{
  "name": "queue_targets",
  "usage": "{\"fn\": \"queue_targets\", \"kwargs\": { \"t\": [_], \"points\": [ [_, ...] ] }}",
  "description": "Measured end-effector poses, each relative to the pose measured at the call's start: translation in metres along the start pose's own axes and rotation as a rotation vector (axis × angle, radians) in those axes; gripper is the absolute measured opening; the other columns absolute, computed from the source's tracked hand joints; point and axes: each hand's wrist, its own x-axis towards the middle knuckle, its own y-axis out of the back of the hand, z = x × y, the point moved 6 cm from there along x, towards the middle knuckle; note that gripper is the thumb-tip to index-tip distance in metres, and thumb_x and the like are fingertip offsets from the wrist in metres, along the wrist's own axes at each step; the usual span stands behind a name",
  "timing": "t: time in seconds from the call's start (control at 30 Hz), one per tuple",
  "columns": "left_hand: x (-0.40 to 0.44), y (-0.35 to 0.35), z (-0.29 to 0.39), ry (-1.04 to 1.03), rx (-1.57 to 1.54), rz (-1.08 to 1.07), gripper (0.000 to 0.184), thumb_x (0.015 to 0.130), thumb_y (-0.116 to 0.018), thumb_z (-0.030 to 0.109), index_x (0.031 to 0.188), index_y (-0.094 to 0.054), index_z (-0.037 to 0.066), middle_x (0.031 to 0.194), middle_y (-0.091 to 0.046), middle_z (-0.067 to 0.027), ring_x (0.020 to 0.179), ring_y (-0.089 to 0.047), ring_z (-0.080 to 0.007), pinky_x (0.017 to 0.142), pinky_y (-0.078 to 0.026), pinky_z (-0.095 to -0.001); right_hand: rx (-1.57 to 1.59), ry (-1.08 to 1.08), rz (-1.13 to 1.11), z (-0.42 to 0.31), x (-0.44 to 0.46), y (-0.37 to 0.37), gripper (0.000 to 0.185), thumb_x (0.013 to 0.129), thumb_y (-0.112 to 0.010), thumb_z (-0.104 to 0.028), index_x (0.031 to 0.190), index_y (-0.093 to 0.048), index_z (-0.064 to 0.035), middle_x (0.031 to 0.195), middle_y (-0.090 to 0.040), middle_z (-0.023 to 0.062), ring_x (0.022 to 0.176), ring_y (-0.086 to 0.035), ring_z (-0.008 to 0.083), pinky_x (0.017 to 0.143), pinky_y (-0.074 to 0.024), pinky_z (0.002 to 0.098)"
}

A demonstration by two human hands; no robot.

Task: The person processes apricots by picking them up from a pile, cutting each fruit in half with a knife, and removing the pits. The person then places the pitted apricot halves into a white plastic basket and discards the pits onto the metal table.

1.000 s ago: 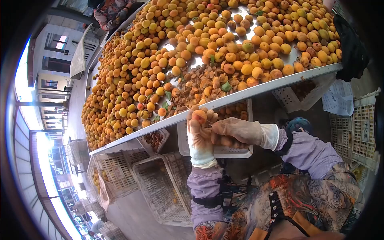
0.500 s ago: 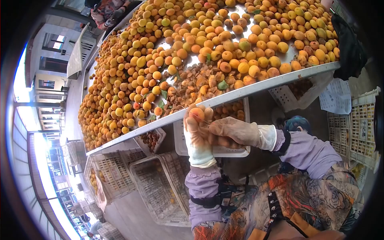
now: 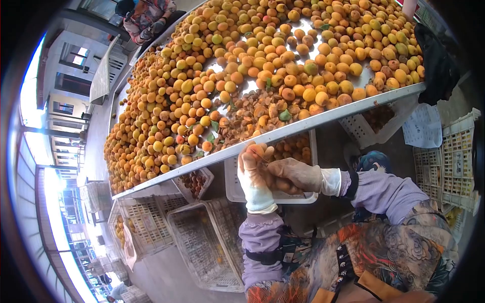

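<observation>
My left hand (image 3: 255, 177), in a pale stained glove, is closed around an orange apricot (image 3: 258, 150) just off the near edge of the metal table (image 3: 283, 132). Against it, my gloved right hand (image 3: 298, 175) is closed with its fingertips close to the fruit. A thin, dark sliver shows between the hands, too small to name. Just behind the table edge lies a heap of brown, split apricot pieces (image 3: 252, 113) with a few green leaves. Under my hands stands a white crate (image 3: 230, 184) with apricots in it.
Whole apricots (image 3: 177, 101) cover much of the table. Below it are a crate (image 3: 202, 242) on the left, another crate (image 3: 444, 166) on the right, and a white bag (image 3: 423, 126). A black cloth (image 3: 437, 65) hangs at the table's right corner. Another person (image 3: 146, 22) works at the far left.
The apricot now sits lower between my left fingers, and my right fingers are still against it. The whole view has shifted slightly, showing more of the other person.
</observation>
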Motion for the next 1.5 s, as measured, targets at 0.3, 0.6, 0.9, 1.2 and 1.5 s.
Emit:
{"fn": "queue_targets", "kwargs": {
  "t": [0.3,0.6,0.9,1.2,1.5],
  "points": [
    [0.004,-0.001,0.006,-0.129,0.212,-0.138,0.055,0.089,-0.056,0.043,0.12,-0.046,-0.001,0.1,-0.057,-0.0117,0.089,-0.058,-0.0206,0.077,-0.051,-0.0325,0.013,-0.137,0.001,-0.003,-0.003,-0.002,0.047,0.094,-0.039,-0.051,0.087,-0.053,-0.0071,0.049,-0.038,-0.0041,0.036,-0.032,0.0056,0.032,-0.0247,0.0211],
    [-0.002,-0.003,0.0,0.002,0.221,-0.089,0.048,0.092,-0.051,0.044,0.108,-0.052,-0.001,0.092,-0.061,-0.0105,0.078,-0.059,-0.0158,0.07,-0.05,-0.0262,-0.017,-0.106,0.035,0.005,-0.002,0.003,0.047,0.096,-0.035,-0.05,0.085,-0.053,-0.008,0.047,-0.036,-0.0045,0.035,-0.032,0.0058,0.032,-0.024,0.0219],
    [-0.001,-0.008,0.002,0.006,0.265,-0.105,0.055,0.091,-0.047,0.051,0.113,-0.048,0.001,0.094,-0.06,-0.0121,0.082,-0.059,-0.0193,0.072,-0.052,-0.0315,0.013,-0.119,0.027,0.009,0.0,0.002,0.049,0.096,-0.033,-0.049,0.085,-0.053,-0.0059,0.05,-0.04,-0.0031,0.037,-0.034,0.0062,0.032,-0.0261,0.0221],
    [-0.005,-0.013,0.003,0.056,0.183,-0.068,0.049,0.09,-0.051,0.048,0.111,-0.05,0.003,0.092,-0.06,-0.0108,0.073,-0.06,-0.0166,0.063,-0.051,-0.0267,-0.007,-0.022,-0.006,-0.007,0.001,-0.002,0.048,0.096,-0.032,-0.049,0.087,-0.053,-0.0065,0.049,-0.039,-0.0029,0.035,-0.033,0.0066,0.032,-0.027,0.0221],
    [-0.005,-0.006,-0.005,0.236,0.257,-0.058,0.049,0.091,-0.047,0.052,0.099,-0.052,0.004,0.086,-0.059,-0.0099,0.071,-0.059,-0.0171,0.059,-0.051,-0.027,0.189,-0.151,0.038,0.014,0.001,0.0,0.037,0.096,-0.038,-0.047,0.088,-0.049,-0.0126,0.05,-0.037,-0.0046,0.034,-0.031,0.0054,0.029,-0.0224,0.021]
  ]
}}
